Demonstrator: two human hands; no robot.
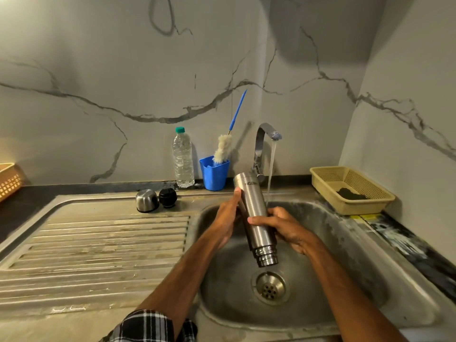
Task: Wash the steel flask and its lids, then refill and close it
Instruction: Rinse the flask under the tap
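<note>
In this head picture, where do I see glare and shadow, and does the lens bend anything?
Head view: warm, dim light; soft glare streaks on the cylindrical steel flask and the curved chrome tap; a broad dark shadow on the grey marble wall at the top; the wide lens bows the edges of the ribbed steel drainboard; no obvious blur.

Orange basket cut by left edge; flask logo unreadable; left hand fingers hidden behind it.

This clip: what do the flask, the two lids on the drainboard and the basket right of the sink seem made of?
The flask: brushed steel, by its satin sheen. The domed lid: likely the same steel, softly glinting. The black lid: matt, probably plastic. The basket: beige moulded plastic, by its lattice walls.
</note>
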